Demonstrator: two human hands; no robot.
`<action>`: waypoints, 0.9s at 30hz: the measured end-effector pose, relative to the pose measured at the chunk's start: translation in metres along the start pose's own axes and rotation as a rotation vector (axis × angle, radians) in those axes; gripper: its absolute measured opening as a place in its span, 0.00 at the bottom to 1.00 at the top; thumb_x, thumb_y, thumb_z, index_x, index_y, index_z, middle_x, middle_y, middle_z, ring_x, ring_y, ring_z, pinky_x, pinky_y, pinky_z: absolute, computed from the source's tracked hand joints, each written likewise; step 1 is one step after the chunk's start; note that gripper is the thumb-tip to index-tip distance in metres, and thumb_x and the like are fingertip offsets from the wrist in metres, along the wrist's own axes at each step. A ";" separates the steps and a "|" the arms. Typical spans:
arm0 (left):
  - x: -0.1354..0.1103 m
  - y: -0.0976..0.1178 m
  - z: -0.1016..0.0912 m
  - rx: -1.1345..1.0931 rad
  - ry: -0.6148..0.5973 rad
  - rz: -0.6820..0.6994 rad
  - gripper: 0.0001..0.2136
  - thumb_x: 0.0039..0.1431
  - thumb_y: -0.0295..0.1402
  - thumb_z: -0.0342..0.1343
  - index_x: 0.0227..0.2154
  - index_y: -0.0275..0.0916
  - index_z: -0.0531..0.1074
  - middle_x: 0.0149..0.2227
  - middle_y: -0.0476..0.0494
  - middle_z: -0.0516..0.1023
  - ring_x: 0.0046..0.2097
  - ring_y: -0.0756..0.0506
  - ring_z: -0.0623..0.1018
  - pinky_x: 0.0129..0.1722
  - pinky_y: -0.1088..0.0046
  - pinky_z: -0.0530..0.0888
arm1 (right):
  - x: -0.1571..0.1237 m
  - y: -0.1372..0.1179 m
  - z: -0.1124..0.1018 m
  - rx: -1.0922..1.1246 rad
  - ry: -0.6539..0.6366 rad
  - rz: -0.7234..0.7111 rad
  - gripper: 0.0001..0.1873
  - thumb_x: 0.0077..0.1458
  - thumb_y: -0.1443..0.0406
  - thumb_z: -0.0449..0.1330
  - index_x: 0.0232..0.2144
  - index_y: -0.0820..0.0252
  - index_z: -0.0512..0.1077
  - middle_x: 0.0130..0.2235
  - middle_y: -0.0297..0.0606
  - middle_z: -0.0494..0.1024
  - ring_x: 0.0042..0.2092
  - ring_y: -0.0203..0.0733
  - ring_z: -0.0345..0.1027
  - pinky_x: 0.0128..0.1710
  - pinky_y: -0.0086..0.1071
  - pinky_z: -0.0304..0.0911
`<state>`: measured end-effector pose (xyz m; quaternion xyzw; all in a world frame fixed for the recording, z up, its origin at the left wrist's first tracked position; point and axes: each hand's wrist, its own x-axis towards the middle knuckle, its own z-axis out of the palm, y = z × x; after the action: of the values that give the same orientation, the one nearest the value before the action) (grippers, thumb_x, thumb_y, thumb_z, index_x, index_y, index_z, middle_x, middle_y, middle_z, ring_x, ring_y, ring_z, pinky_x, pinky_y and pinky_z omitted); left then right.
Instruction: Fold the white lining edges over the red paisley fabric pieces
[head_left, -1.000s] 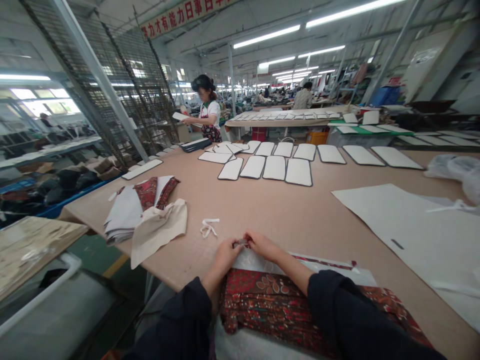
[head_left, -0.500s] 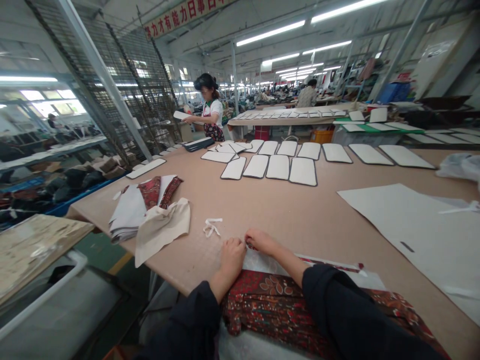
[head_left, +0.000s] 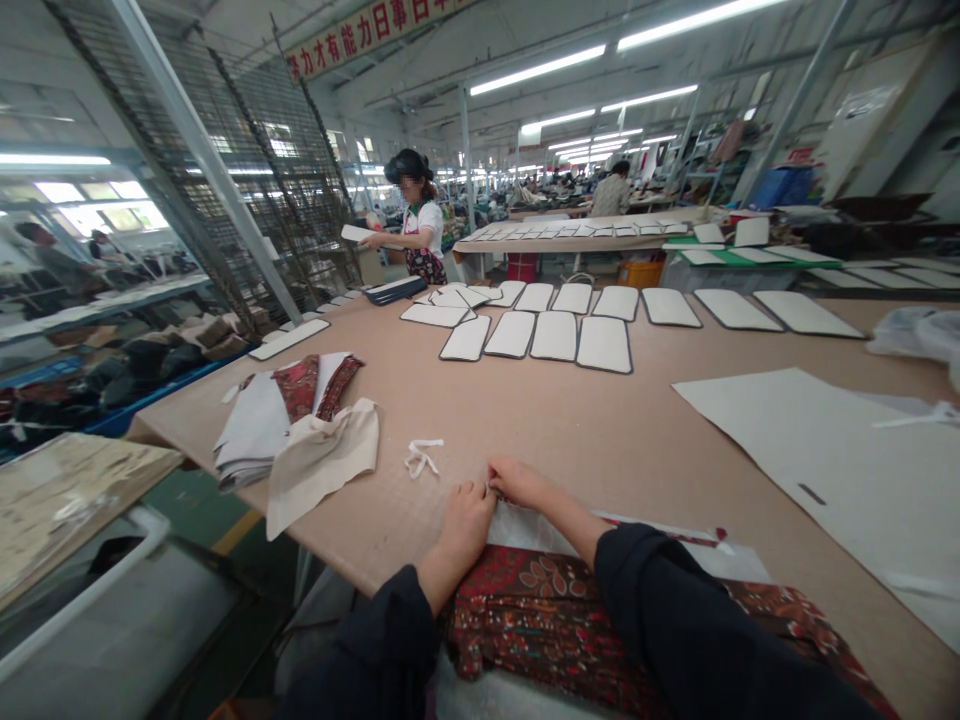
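My left hand (head_left: 466, 517) rests knuckles up on the near edge of the brown table (head_left: 570, 420), fingers curled against the corner of a white sheet (head_left: 525, 527). My right hand (head_left: 520, 482) pinches that same corner right beside it. The white sheet lies over a red patterned fabric (head_left: 555, 620) spread in front of me, partly under my dark sleeves. A small knotted white strip (head_left: 421, 455) lies just beyond my left hand.
A stack of white and red fabric pieces (head_left: 281, 405) with a cream cloth (head_left: 322, 460) lies at the left. Rows of white dark-edged panels (head_left: 551, 335) cover the far table. A large white sheet (head_left: 840, 460) lies at the right. A person (head_left: 416, 225) stands at the far end.
My left hand has turned knuckles up and settled flatter on the sheet's corner. My right hand stays pinched at the same spot. The view shifted slightly.
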<state>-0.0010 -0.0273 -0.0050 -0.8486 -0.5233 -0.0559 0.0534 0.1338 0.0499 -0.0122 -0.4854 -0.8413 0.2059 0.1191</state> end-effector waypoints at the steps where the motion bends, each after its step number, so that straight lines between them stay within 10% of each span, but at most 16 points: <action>1: 0.000 0.000 0.000 -0.002 -0.003 -0.001 0.10 0.60 0.27 0.43 0.39 0.38 0.70 0.37 0.40 0.71 0.41 0.42 0.69 0.39 0.64 0.65 | 0.000 0.000 0.000 0.009 0.005 0.017 0.06 0.47 0.72 0.55 0.31 0.63 0.70 0.34 0.37 0.72 0.35 0.35 0.61 0.33 0.26 0.53; 16: 0.002 -0.002 0.002 -0.045 0.095 0.085 0.09 0.60 0.27 0.45 0.38 0.37 0.70 0.44 0.41 0.70 0.47 0.43 0.67 0.46 0.62 0.62 | -0.006 -0.009 0.000 -0.003 0.067 0.086 0.09 0.52 0.73 0.51 0.33 0.64 0.70 0.37 0.39 0.72 0.38 0.36 0.63 0.37 0.26 0.55; 23: 0.005 -0.002 0.001 -0.054 0.101 0.124 0.10 0.59 0.24 0.44 0.36 0.37 0.70 0.41 0.42 0.73 0.45 0.43 0.69 0.48 0.61 0.60 | -0.086 -0.004 -0.015 -0.379 0.056 -0.187 0.10 0.59 0.68 0.49 0.35 0.62 0.70 0.37 0.41 0.71 0.42 0.41 0.61 0.41 0.31 0.56; 27: 0.007 -0.007 -0.003 -0.080 0.105 0.128 0.12 0.57 0.24 0.44 0.39 0.39 0.71 0.45 0.41 0.73 0.46 0.43 0.69 0.50 0.60 0.59 | -0.142 0.020 -0.040 -0.454 0.016 -0.087 0.09 0.58 0.70 0.49 0.37 0.63 0.70 0.38 0.43 0.71 0.42 0.42 0.61 0.41 0.32 0.57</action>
<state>-0.0041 -0.0190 -0.0005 -0.8777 -0.4619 -0.1179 0.0501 0.2359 -0.0547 0.0138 -0.4644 -0.8853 0.0023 0.0224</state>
